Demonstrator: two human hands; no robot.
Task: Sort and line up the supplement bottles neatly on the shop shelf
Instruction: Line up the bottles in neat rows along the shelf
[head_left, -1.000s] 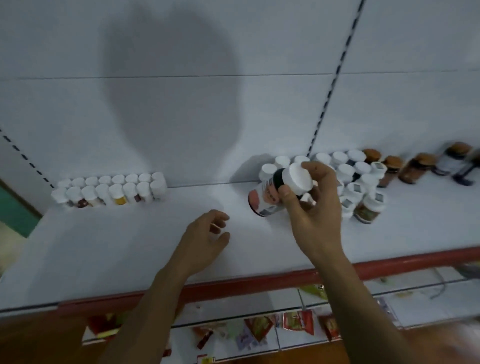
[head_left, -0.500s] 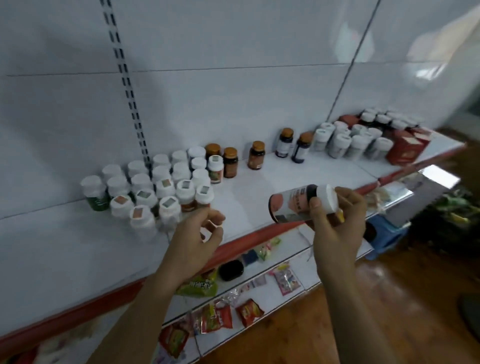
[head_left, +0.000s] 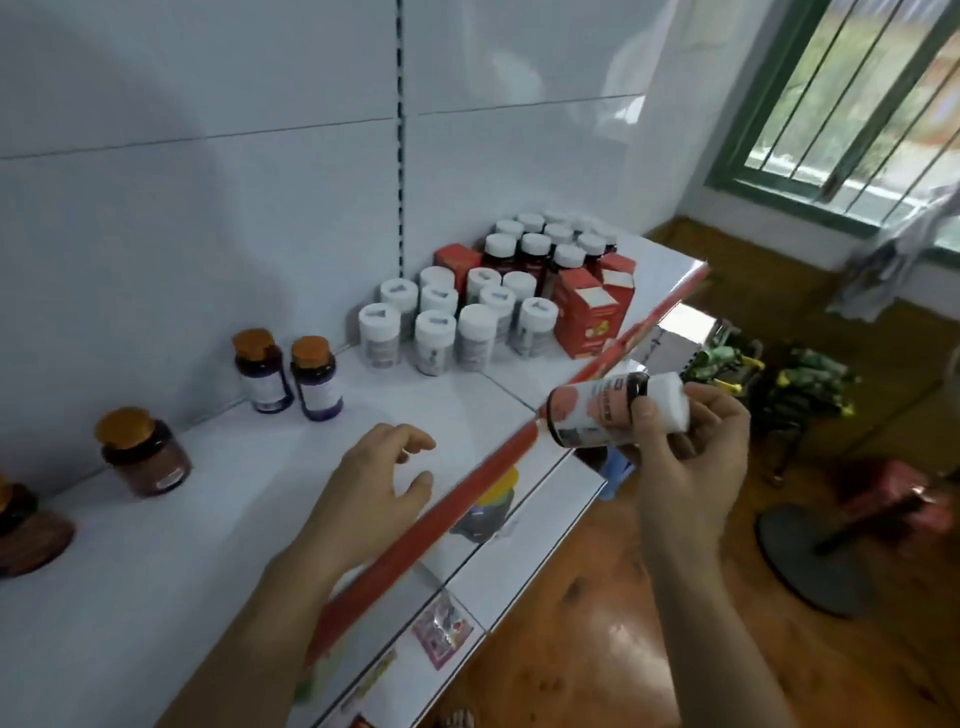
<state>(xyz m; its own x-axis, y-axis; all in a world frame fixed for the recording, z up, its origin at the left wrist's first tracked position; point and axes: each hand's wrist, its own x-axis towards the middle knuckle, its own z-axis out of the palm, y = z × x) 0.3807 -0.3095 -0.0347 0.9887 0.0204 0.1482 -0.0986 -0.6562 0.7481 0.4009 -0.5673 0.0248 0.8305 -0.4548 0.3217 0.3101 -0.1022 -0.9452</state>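
Note:
My right hand (head_left: 685, 457) grips a white-capped bottle with a pink-and-white label (head_left: 597, 408), held on its side out past the shelf's red front edge (head_left: 467, 493). My left hand (head_left: 371, 483) hovers over the white shelf (head_left: 156, 571) with loosely curled fingers and holds nothing. A cluster of white-capped bottles (head_left: 452, 322) stands at the back right. Behind them are dark bottles with white caps (head_left: 535, 249) and red boxes (head_left: 589, 312). Two purple bottles with orange caps (head_left: 288, 374) and a brown orange-capped bottle (head_left: 143, 452) stand near the back wall.
Another brown bottle (head_left: 26, 525) sits at the left edge. A lower shelf (head_left: 493, 566) with packets juts out below. To the right are a wooden floor, a fan base (head_left: 810, 561), green packets (head_left: 800, 374) and a barred window (head_left: 852, 98).
The view has swung right along the shelf, from the left-hand bottle rows to the far-right cluster and window. My right hand still carries the same bottle; my left hand stays empty.

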